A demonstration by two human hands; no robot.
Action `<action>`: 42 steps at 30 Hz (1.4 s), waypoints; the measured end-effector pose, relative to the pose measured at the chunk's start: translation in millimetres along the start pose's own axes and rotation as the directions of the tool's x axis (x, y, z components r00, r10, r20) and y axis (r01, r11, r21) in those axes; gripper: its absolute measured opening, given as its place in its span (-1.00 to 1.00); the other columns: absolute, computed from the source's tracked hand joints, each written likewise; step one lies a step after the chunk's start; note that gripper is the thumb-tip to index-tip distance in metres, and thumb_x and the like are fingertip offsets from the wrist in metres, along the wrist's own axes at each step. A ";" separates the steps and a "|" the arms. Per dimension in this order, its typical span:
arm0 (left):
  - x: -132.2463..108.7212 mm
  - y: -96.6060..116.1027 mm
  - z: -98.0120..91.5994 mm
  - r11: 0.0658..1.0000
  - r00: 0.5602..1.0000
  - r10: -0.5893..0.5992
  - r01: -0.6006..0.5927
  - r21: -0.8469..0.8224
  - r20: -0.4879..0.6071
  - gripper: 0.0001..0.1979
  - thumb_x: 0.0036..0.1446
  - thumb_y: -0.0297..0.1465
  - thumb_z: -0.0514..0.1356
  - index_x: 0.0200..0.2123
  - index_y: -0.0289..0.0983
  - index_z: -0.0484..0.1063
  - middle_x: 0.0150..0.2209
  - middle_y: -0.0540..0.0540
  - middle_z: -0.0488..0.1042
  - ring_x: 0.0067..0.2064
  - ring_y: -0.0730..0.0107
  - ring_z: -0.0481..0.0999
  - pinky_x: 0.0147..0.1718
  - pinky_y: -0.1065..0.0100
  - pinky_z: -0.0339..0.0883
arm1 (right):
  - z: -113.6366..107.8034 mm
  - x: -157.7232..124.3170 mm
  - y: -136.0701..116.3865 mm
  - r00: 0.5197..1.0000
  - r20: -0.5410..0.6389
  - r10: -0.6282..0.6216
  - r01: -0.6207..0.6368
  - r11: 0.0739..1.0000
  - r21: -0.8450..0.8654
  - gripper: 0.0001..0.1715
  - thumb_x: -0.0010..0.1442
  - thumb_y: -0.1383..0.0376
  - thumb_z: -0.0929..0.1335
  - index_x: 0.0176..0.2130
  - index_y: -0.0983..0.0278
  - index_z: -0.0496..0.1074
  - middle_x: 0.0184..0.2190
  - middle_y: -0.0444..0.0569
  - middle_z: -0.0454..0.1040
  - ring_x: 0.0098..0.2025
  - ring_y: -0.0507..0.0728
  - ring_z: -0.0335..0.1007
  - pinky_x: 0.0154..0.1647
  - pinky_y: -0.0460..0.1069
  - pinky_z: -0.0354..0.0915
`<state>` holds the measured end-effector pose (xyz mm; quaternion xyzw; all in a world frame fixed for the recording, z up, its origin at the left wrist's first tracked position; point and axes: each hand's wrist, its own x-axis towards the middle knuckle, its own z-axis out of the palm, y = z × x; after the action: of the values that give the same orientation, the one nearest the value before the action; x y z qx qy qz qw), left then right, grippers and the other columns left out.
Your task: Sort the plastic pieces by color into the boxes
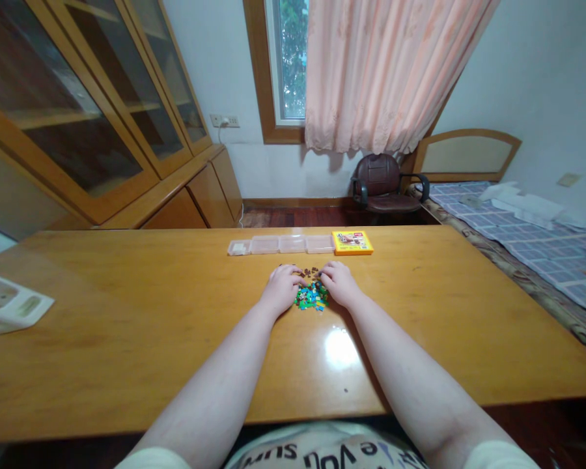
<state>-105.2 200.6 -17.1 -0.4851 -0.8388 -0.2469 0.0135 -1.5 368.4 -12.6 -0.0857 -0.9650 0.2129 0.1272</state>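
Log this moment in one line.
left hand: beside colourful pieces; right hand: opposite side; brown pieces: between hands; yellow box: farther back

Trays (292,245) lie behind the pieces (312,297), left of the box (352,243)

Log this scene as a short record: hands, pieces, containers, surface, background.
Left hand: at the left side of the multicolored pile; grip unclear
Right hand: at the pile's right side; grip unclear
Pieces: multicolored pile between the hands; brown pieces just beyond
Containers: row of clear trays, yellow box at its right end
Surface: glossy wooden table
Background: chair, pink curtain
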 end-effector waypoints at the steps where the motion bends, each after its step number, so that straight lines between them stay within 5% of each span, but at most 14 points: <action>1: -0.1 0.2 0.0 1.000 1.000 -0.005 0.004 0.003 0.007 -0.67 0.01 -0.54 0.07 -0.36 -0.09 0.59 -0.08 -0.02 0.48 0.03 0.27 0.33 0.09 0.15 0.18 | 0.1 -0.1 0.0 1.000 0.011 -0.018 0.018 1.000 0.009 -0.65 0.26 0.32 0.19 -0.31 0.26 0.54 -0.31 -0.03 0.40 -0.21 0.10 0.22 -0.15 -0.03 0.08; 8: 0.5 1.8 -4.1 0.992 0.992 -0.122 0.122 0.043 -0.018 -0.67 0.02 -0.55 0.06 -0.35 -0.13 0.59 -0.11 -0.05 0.50 -0.01 0.24 0.36 0.08 0.16 0.19 | -3.0 -0.9 -1.4 1.000 0.013 -0.015 0.015 1.000 0.016 -0.62 0.27 0.28 0.20 -0.41 0.26 0.53 -0.36 -0.04 0.41 -0.25 0.08 0.21 -0.18 -0.04 0.07; 14: -0.5 1.0 1.0 0.999 1.000 0.000 -0.001 0.045 0.025 -0.61 0.04 -0.54 0.06 -0.18 -0.06 0.56 -0.01 -0.04 0.45 0.06 0.23 0.31 0.10 0.15 0.16 | -5.5 -0.4 2.0 0.999 -0.037 0.029 -0.029 1.000 0.006 -0.56 0.28 0.26 0.17 -0.47 0.28 0.49 -0.43 -0.05 0.36 -0.31 0.07 0.21 -0.26 -0.07 0.06; 20: -0.7 -0.5 -1.1 0.996 0.998 -0.065 0.065 0.063 0.005 -0.65 0.05 -0.52 0.04 -0.26 -0.13 0.58 -0.06 -0.07 0.47 0.04 0.23 0.33 0.10 0.15 0.18 | -4.1 0.1 7.2 0.996 -0.074 0.052 -0.050 0.998 0.034 -0.52 0.28 0.28 0.15 -0.51 0.29 0.49 -0.49 -0.06 0.33 -0.35 0.06 0.22 -0.30 -0.06 0.07; 28: -4.2 2.9 4.9 0.998 0.991 0.026 -0.033 0.051 0.134 -0.59 0.11 -0.47 0.04 -0.03 -0.02 0.47 0.17 -0.03 0.28 0.22 0.14 0.13 0.23 -0.03 -0.10 | -2.0 -0.2 9.6 0.996 -0.081 0.033 -0.023 0.993 0.117 -0.55 0.25 0.30 0.21 -0.54 0.29 0.52 -0.50 -0.08 0.37 -0.39 0.04 0.24 -0.31 -0.07 0.08; 37: -2.1 2.0 -0.6 0.994 0.997 -0.076 0.077 0.080 -0.017 -0.70 0.06 -0.49 0.06 -0.29 -0.13 0.58 -0.02 -0.08 0.46 0.11 0.17 0.28 0.17 0.04 0.08 | -1.3 -0.2 6.5 0.999 -0.022 -0.038 0.041 0.987 0.156 -0.63 0.23 0.32 0.24 -0.44 0.24 0.58 -0.47 -0.07 0.40 -0.34 0.06 0.26 -0.24 -0.07 0.09; 42: -3.6 6.9 -3.6 0.998 0.998 0.056 -0.056 0.024 0.001 -0.69 0.05 -0.48 0.08 -0.24 -0.09 0.57 0.01 -0.03 0.44 0.13 0.20 0.27 0.20 0.02 0.03 | -2.3 -0.2 6.0 0.997 -0.031 -0.076 0.080 0.986 0.148 -0.62 0.25 0.31 0.23 -0.45 0.27 0.56 -0.46 -0.06 0.39 -0.34 0.06 0.25 -0.25 -0.06 0.10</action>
<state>-98.4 199.0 -12.1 -0.5084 -0.8277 -0.2363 0.0263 0.0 374.6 -13.2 -0.0409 -0.9473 0.2781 0.1535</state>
